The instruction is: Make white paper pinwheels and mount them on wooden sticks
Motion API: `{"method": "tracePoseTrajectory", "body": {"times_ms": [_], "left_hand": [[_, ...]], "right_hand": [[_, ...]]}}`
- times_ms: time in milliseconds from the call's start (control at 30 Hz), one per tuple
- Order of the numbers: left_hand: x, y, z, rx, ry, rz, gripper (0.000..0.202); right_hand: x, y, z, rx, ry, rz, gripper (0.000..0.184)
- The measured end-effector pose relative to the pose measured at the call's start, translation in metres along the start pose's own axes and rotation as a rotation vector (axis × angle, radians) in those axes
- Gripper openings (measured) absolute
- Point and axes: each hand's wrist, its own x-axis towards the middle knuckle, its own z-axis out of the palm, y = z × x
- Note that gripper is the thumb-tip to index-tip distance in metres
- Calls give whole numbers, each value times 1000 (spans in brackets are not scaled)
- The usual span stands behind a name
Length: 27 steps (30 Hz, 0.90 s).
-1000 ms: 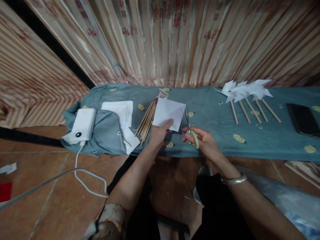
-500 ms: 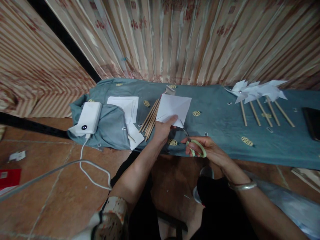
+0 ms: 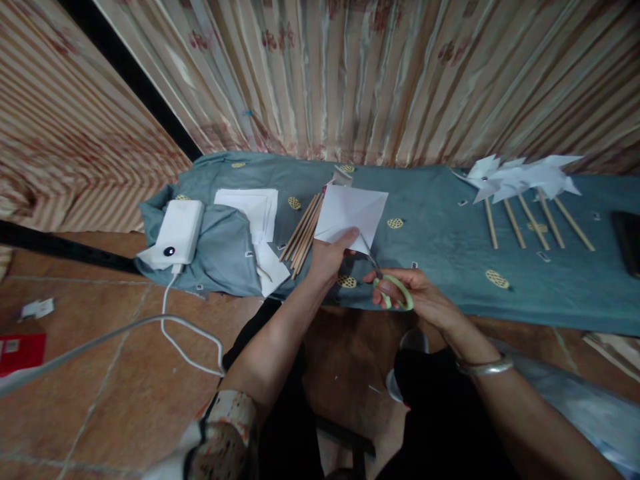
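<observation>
My left hand grips the near edge of a square white sheet of paper, thumb on top and fingers underneath. In my right hand is a pair of scissors with light green handles, my fingers through the loops. The scissors' blades meet the paper's near edge, just right of my left thumb. Several thin wooden sticks lie on the cloth left of the paper, partly covered by it or by my left hand.
White paper sheets and a white power bank with a cable lie to the left. Several paper pinwheels on sticks rest at the right, beside a dark object. A patterned blue-green cloth covers the surface; a curtain hangs behind.
The view has shifted slightly. Both hands stay nearly in place, the left still on the paper and the right still on the scissors at its edge.
</observation>
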Motion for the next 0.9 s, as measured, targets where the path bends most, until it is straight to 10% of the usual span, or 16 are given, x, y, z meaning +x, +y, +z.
{"method": "tracePoseTrajectory", "body": {"times_ms": [900], "left_hand": [[-2, 2, 2, -99, -23, 29, 54]], "right_hand": [[-1, -6, 4, 47, 49, 40, 55]]}}
